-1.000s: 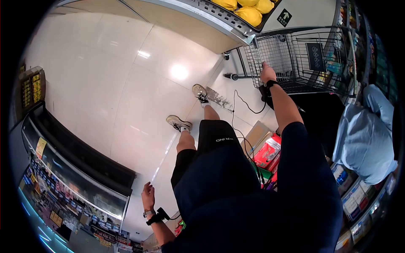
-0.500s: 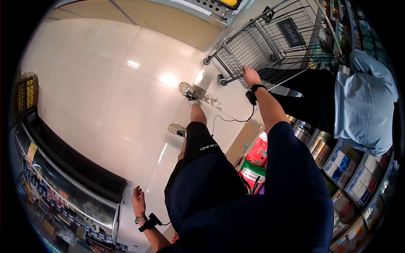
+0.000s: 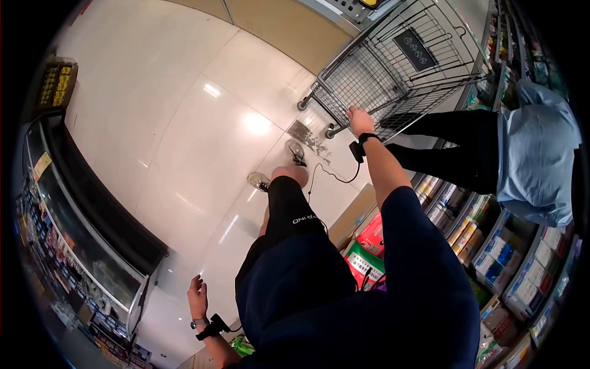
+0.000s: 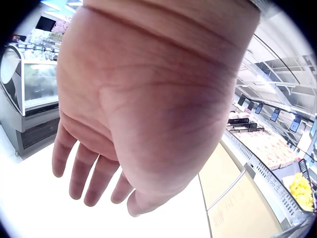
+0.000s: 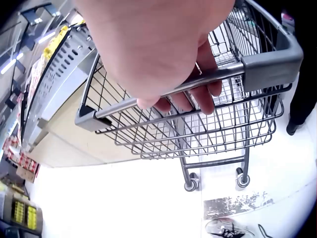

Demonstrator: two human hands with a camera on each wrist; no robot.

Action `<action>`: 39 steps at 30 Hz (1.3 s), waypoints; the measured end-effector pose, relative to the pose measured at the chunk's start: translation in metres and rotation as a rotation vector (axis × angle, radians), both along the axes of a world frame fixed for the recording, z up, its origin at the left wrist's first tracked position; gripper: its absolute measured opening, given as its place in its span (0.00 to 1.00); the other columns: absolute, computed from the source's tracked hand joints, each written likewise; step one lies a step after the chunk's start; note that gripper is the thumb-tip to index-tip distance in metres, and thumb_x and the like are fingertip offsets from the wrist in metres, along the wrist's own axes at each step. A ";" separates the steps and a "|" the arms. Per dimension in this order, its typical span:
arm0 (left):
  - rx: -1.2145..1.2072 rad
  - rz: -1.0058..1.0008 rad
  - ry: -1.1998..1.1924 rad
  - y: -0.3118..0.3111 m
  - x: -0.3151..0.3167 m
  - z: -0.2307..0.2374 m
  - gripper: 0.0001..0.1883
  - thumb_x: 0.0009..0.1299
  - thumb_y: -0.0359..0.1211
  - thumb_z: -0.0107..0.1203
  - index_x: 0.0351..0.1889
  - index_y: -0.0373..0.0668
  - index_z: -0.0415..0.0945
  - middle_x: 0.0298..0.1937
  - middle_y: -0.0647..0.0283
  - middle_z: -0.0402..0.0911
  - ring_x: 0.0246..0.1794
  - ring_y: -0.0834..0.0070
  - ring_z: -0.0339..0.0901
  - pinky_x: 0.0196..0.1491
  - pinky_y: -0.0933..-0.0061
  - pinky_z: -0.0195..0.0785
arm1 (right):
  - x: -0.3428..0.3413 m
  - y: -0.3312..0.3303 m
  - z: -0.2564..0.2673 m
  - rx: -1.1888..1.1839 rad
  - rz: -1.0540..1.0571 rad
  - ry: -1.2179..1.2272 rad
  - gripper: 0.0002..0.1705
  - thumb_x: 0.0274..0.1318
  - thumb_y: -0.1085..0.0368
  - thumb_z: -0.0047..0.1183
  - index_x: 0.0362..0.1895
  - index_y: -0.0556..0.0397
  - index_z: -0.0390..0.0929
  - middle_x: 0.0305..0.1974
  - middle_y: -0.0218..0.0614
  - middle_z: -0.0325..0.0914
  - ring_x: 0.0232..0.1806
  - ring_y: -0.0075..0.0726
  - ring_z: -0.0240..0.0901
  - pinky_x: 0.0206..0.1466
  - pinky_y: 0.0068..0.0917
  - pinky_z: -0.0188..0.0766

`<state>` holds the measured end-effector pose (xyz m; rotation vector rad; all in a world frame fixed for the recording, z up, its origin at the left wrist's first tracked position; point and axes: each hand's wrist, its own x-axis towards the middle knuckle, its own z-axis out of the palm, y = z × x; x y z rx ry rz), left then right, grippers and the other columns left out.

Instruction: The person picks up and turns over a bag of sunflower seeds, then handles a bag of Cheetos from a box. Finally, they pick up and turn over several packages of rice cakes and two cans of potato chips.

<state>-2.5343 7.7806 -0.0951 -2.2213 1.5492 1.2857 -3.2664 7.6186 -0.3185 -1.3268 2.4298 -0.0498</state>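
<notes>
My right hand (image 3: 361,123) grips the handle bar (image 5: 228,73) of a grey wire shopping cart (image 3: 369,74). In the right wrist view the fingers (image 5: 204,99) curl around that bar between its two plastic corner pieces, and the basket behind it holds no goods that show. A dark sign panel (image 3: 415,50) hangs on the cart's side. My left hand (image 3: 197,298) hangs at my side above the pale floor, holding nothing. Its fingers (image 4: 97,181) are loosely bent and spread in the left wrist view.
A person in a light blue top (image 3: 538,163) stands right beside the cart, against stocked shelves (image 3: 491,246). Red and green bags (image 3: 372,237) are stacked by my right leg. A glass-fronted display case (image 3: 92,227) lines the left; a tan-sided stand (image 3: 295,40) lies ahead.
The cart has swung round and sits further left in view, with my right hand still on its bar. More of the other person's dark trousers now shows. My feet have shifted; my left hand stays loose.
</notes>
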 end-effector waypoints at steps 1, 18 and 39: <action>-0.029 0.056 0.016 0.013 0.002 -0.003 0.21 0.73 0.30 0.51 0.63 0.37 0.71 0.53 0.42 0.82 0.53 0.56 0.81 0.56 0.61 0.73 | 0.007 0.005 0.000 0.009 0.021 -0.002 0.16 0.70 0.52 0.44 0.44 0.50 0.75 0.38 0.52 0.81 0.44 0.62 0.77 0.45 0.58 0.71; 0.042 0.270 0.115 0.269 -0.091 -0.032 0.21 0.73 0.33 0.53 0.64 0.40 0.71 0.52 0.47 0.83 0.49 0.62 0.82 0.51 0.63 0.75 | 0.218 0.040 -0.003 0.083 0.326 -0.374 0.33 0.58 0.72 0.44 0.70 0.59 0.58 0.40 0.58 0.82 0.45 0.63 0.79 0.49 0.52 0.76; -0.179 0.284 0.244 0.297 -0.174 -0.062 0.22 0.69 0.30 0.51 0.62 0.39 0.73 0.53 0.47 0.82 0.50 0.56 0.82 0.51 0.61 0.76 | -0.008 0.235 0.181 -0.106 -0.038 -0.897 0.20 0.69 0.51 0.54 0.29 0.48 0.66 0.11 0.20 0.59 0.07 0.19 0.56 0.10 0.21 0.53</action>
